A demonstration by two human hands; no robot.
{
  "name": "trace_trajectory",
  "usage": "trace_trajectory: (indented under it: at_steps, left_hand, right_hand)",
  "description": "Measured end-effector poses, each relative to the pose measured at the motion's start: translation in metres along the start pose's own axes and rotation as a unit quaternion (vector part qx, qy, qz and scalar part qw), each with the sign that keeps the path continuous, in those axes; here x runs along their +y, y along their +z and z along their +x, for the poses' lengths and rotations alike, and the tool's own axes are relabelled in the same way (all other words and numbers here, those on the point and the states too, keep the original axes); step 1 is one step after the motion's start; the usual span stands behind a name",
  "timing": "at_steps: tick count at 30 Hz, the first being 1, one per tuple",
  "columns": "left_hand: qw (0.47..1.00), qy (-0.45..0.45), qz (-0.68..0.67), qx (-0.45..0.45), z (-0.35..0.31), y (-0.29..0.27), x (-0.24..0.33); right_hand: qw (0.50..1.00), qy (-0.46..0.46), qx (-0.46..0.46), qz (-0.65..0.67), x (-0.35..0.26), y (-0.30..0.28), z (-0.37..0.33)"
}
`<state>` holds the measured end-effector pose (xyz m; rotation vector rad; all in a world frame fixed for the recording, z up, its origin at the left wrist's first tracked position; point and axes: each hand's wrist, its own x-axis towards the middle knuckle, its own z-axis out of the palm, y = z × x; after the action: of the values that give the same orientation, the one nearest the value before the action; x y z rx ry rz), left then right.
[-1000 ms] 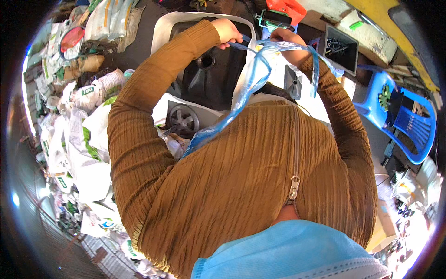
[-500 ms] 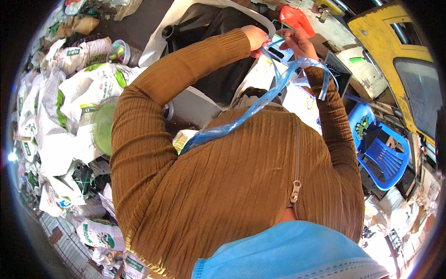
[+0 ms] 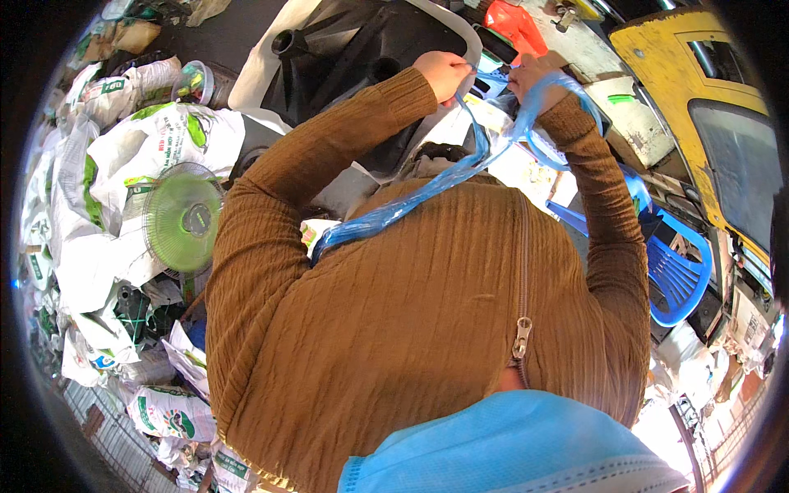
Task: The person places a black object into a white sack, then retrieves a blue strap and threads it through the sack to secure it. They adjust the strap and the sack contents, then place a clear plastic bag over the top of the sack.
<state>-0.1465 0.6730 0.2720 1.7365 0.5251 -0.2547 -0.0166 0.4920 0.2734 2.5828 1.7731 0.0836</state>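
Note:
A long blue plastic strip (image 3: pixel 427 191) runs from beside my left upper arm across the front of my brown ribbed top, up to both hands. My left hand (image 3: pixel 444 76) is closed, pinching the strip in its fingertips. A short gap away, my right hand (image 3: pixel 536 80) is also closed on the strip, with fingers bent and partly hidden. A loose loop of it hangs around my right wrist. Behind my left forearm lies a large black moulded plastic piece (image 3: pixel 362 49) in a white-rimmed container (image 3: pixel 263 70).
A green fan (image 3: pixel 185 218) stands among white printed sacks (image 3: pixel 177 144) on the left. To the right are a blue plastic chair (image 3: pixel 686 271) and a yellow metal frame with a window (image 3: pixel 666 49). A red plastic bag (image 3: pixel 516 29) lies beyond my right hand.
My hands have drawn slightly apart, the right moving a little lower and to the right. The strip's loop has shifted around my right wrist. The view has tilted slightly.

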Motion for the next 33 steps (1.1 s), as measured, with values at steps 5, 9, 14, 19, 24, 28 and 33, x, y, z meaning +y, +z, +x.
trace_trajectory:
  at_steps: [5, 9, 14, 19, 24, 28, 33]
  left_hand:
    - [0.999, -0.007, 0.021, 0.025, 0.000, 0.004, 0.001]
    - [0.996, 0.029, -0.077, 0.042, 0.010, 0.010, -0.007]
    - [0.982, -0.021, -0.181, 0.044, 0.020, -0.003, -0.018]
    - [0.985, 0.104, 0.111, 0.086, 0.025, -0.012, -0.019]
    - [0.924, 0.162, 0.318, 0.136, 0.024, -0.003, -0.014]
    - [0.873, 0.171, 0.360, 0.283, 0.023, 0.012, -0.006]
    - [0.841, 0.199, 0.422, 0.275, 0.012, 0.014, 0.001]
  right_hand:
    - [0.990, -0.043, -0.090, 0.104, 0.007, -0.034, 0.013]
    - [0.950, -0.181, -0.005, 0.256, 0.003, -0.036, 0.038]
    - [0.863, -0.119, 0.133, 0.473, -0.013, -0.005, 0.060]
    - [0.703, 0.080, 0.040, 0.706, -0.031, 0.027, 0.054]
    - [0.707, 0.112, 0.089, 0.693, -0.038, 0.027, 0.052]
    - [0.774, 0.208, 0.086, 0.592, -0.041, 0.020, 0.056]
    - [0.761, 0.230, 0.042, 0.605, -0.033, 0.022, 0.061]
